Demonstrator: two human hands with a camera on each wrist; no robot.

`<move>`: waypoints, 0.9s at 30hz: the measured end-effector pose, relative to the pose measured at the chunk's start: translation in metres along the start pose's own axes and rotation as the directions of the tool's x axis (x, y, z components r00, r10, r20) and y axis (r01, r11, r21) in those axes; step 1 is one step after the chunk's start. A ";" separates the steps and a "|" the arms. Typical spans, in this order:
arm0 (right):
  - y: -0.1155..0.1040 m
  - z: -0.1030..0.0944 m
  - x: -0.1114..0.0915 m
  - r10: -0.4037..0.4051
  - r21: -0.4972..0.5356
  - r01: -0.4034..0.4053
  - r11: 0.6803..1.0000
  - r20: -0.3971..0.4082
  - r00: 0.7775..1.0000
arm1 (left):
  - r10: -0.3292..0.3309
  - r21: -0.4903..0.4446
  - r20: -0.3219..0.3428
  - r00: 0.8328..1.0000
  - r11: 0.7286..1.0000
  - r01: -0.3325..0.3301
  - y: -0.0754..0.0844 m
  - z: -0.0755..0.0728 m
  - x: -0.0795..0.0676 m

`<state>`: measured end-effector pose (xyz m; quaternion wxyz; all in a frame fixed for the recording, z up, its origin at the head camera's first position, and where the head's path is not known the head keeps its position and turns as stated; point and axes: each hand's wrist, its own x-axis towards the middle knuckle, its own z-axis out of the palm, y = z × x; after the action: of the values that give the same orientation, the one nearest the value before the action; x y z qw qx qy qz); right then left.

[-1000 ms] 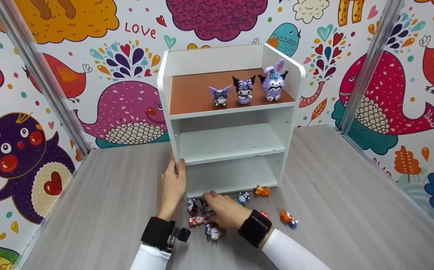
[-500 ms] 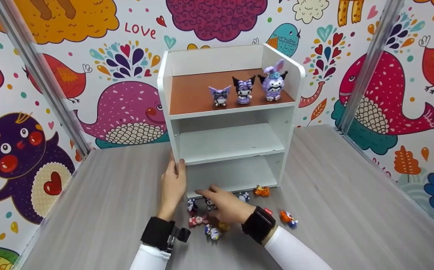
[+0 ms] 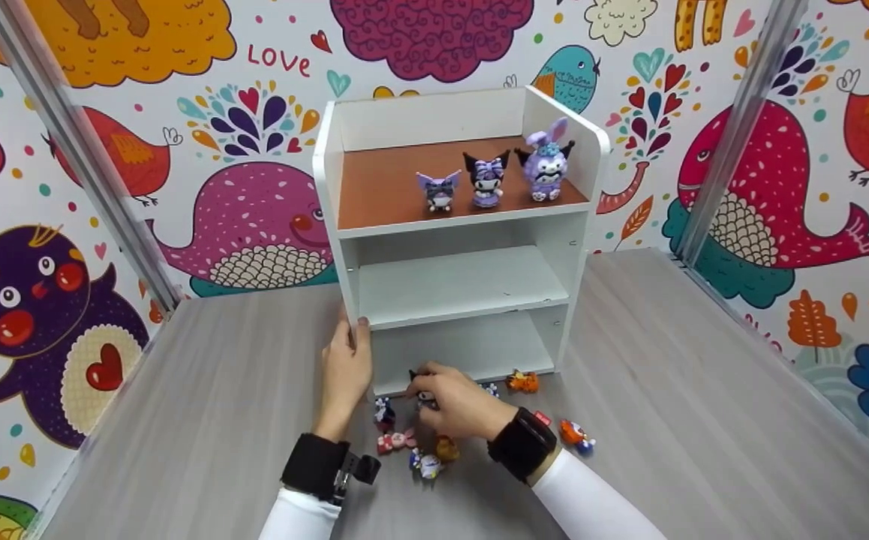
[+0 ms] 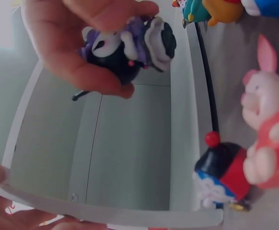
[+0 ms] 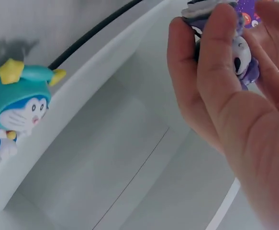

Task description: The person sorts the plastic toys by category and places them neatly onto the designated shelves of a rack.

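My right hand (image 3: pixel 453 401) holds a small figurine (image 4: pixel 141 45) with a black hood, white face and purple dress, between thumb and fingers. It is raised in front of the lowest compartment of the white shelf (image 3: pixel 464 304), and the fingers partly cover it. On the shelf's left side, my left hand (image 3: pixel 346 367) grips the panel edge, thumb at the front and fingers along the outside. Below lie a pink piglet figurine (image 4: pixel 268 129), a black-hatted figurine (image 4: pixel 223 170) and a teal-hooded cat figurine (image 5: pixel 24 103) by the shelf's base.
Three purple figurines stand on the brown top shelf (image 3: pixel 389 191), toward the right. An orange figurine (image 3: pixel 522 381) lies against the base, and another orange figurine (image 3: pixel 575 435) lies farther right. A white-and-blue figurine (image 3: pixel 427 465) and a brown one (image 3: pixel 446 448) lie in front. Patterned walls enclose the table (image 3: pixel 239 420).
My right hand has shifted slightly right and up, lifting the black-hooded figurine from among the others. The brown figurine has come into view. My left hand stays on the shelf.
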<state>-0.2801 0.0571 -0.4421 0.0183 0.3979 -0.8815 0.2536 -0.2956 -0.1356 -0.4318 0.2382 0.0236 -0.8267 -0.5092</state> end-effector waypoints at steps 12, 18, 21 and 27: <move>-0.007 -0.012 0.001 -0.038 0.094 0.048 0.994 -0.107 0.994 | 0.005 0.013 -0.018 1.000 1.000 -0.005 -0.001 0.002 0.002; -0.014 -0.026 -0.003 -0.046 0.134 0.074 0.988 -0.201 0.979 | -0.009 0.015 -0.010 1.000 1.000 0.009 -0.001 0.001 0.000; -0.018 -0.038 -0.007 -0.059 0.136 0.099 0.986 -0.271 0.961 | -0.004 0.011 -0.019 1.000 1.000 0.004 -0.001 0.000 0.000; -0.029 -0.064 -0.014 -0.072 0.157 0.135 0.978 -0.353 0.933 | 0.011 -0.014 -0.014 1.000 1.000 -0.011 0.000 -0.002 0.001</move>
<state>-0.2605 0.0801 -0.3767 0.1504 0.3932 -0.8161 0.3960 -0.2956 -0.1374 -0.4310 0.2469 0.0208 -0.8215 -0.5135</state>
